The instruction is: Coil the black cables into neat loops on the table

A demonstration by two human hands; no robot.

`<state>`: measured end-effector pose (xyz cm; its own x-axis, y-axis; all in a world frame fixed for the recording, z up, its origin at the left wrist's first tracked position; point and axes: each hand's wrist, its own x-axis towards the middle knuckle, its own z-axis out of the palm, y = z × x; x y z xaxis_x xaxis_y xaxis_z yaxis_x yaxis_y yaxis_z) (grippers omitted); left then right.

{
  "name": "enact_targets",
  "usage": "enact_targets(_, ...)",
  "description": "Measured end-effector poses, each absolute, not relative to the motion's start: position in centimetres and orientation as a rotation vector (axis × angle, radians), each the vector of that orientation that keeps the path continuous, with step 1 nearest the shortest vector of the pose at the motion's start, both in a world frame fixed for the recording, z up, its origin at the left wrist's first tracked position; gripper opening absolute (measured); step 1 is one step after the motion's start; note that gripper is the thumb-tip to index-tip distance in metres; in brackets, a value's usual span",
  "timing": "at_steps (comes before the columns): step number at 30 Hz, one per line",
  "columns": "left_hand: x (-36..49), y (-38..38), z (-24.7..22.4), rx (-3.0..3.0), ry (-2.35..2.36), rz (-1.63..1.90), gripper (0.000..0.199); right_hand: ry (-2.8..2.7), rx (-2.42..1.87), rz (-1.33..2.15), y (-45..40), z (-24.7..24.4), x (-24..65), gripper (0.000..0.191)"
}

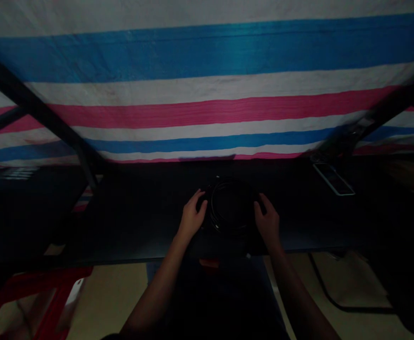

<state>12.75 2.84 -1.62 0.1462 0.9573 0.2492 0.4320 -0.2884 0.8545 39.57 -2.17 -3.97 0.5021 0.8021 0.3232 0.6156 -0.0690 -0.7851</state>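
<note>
A coil of black cable point(214, 221) lies on the dark tabletop point(139, 212) in front of me, with a few small glints along its rings. My left hand point(194, 215) is at the coil's left side, thumb and fingers apart and slightly curved. On the opposite side, my right hand point(268, 219) has a similar shape, its thumb toward the coil. Both hands are very near the outer rings; the dim light hides whether they touch the cable. I see nothing gripped in either hand.
A phone point(334, 179) lies at the right rear of the table. Behind rises a striped sheet point(207, 56), flanked by dark slanted frame bars point(47, 111). A red stool point(47, 302) stands low at left. Another person's arm point(412, 177) shows dimly at far right.
</note>
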Motion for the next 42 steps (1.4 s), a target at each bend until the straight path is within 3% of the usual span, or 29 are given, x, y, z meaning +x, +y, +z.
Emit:
enact_targets(6, 10.7, 4.1, -1.6, 1.57, 1.371, 1.219, 0.026, -1.036, -1.741, 0.264, -2.6, -3.5, 41.4, 0.047)
enact_targets(13, 14.8, 4.9, -0.9, 1.599, 1.29, 1.171, 0.028, -1.013, -1.708, 0.26, -3.6, -3.2, 40.6, 0.044)
enact_targets(18, 15.3, 4.8, -1.1, 1.624, 1.268, 1.123, 0.029, -1.169, -1.73, 0.152, -7.6, -2.2, 39.7, 0.03)
enact_targets(21, 13.9, 4.3, -1.1, 1.66, 1.288, 1.08, 0.031, -1.357, -1.728, 0.262, -11.3, -2.5, 38.8, 0.03)
enact_targets(25, 11.4, 2.0, -0.8, 1.89, 1.258, 0.93, 0.042, -1.578, -1.717, 0.333, -14.6, -3.9, 37.8, 0.036)
enact_targets(32, 9.7, -2.3, -0.4, 2.248, 1.164, 0.634, 0.083, -1.77, -1.687, 0.308, -14.2, -4.2, 38.1, 0.038)
enact_targets(42, 9.7, -2.6, -0.9, 2.233, 1.24, 0.64, 0.061, -1.811, -1.628, 0.396, -12.7, -2.9, 38.0, 0.025)
